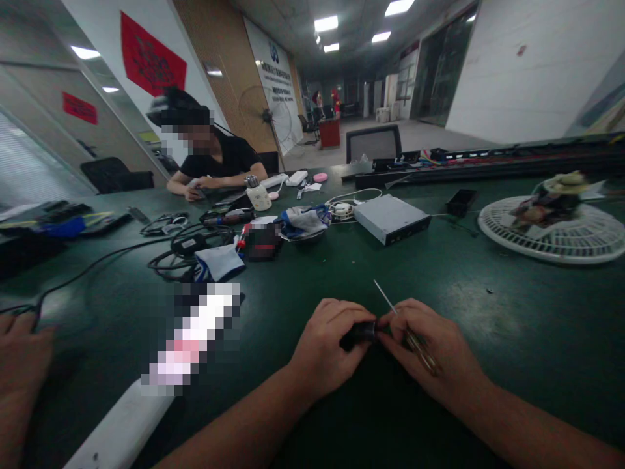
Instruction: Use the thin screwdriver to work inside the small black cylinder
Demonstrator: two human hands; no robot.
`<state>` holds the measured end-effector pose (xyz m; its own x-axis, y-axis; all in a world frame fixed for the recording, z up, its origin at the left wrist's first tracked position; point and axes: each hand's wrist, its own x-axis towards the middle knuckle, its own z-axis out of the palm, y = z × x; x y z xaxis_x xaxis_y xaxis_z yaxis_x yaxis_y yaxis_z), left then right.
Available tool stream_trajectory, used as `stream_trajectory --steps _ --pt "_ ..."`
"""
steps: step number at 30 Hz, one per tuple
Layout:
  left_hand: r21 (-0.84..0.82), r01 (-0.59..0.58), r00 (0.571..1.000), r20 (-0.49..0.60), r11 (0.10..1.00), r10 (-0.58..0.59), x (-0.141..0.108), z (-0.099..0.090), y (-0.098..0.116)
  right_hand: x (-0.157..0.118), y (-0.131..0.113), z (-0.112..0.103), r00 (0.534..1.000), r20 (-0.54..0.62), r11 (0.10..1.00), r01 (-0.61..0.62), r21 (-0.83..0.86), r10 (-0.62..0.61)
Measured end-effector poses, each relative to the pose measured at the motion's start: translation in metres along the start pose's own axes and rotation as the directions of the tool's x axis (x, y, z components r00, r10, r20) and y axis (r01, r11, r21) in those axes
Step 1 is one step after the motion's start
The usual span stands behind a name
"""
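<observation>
Near the front middle of the dark green table, my left hand (332, 339) is closed around a small black cylindrical part (364, 331). My right hand (434, 345) meets it from the right, thumb and fingertips pinching the end of that part. Tucked in the same right hand is a screwdriver (420, 352) with a clear amber handle, its thin metal shaft slanting up and left past the fingers. Most of the black part is hidden by my fingers, so its exact kind cannot be made out.
A silver optical drive (390, 217) lies beyond my hands. To the right sits a white fan grille (551, 244) with a motor on it. Cables (168, 264) and gloves (219, 262) lie left. Another person's hand (22, 345) rests at the left edge; a person (219, 159) sits across.
</observation>
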<state>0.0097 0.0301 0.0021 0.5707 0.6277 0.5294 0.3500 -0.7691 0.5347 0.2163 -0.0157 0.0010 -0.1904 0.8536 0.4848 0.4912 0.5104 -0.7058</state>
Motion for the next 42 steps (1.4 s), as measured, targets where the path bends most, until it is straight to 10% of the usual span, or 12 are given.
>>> stream_trajectory --steps 11,15,24,42 --pt "0.033 0.265 0.960 -0.104 0.964 -0.261 0.0006 0.0006 -0.0028 0.0007 0.0011 -0.0010 0.997 0.014 0.988 -0.079 0.131 0.078" --pt "0.038 0.347 0.930 -0.141 0.937 -0.339 0.0000 -0.0013 -0.0049 -0.0001 0.0042 -0.0059 0.995 -0.071 0.955 0.091 0.283 -0.074" --pt "-0.020 0.184 0.976 -0.117 0.983 -0.185 0.0021 0.0006 -0.0031 0.0018 -0.0002 -0.0060 0.989 0.022 0.930 0.130 0.343 -0.146" --pt "0.043 0.213 0.972 -0.113 0.976 -0.207 0.0012 0.0013 -0.0019 0.0029 -0.0030 -0.0054 0.988 0.067 0.947 0.116 0.299 -0.142"
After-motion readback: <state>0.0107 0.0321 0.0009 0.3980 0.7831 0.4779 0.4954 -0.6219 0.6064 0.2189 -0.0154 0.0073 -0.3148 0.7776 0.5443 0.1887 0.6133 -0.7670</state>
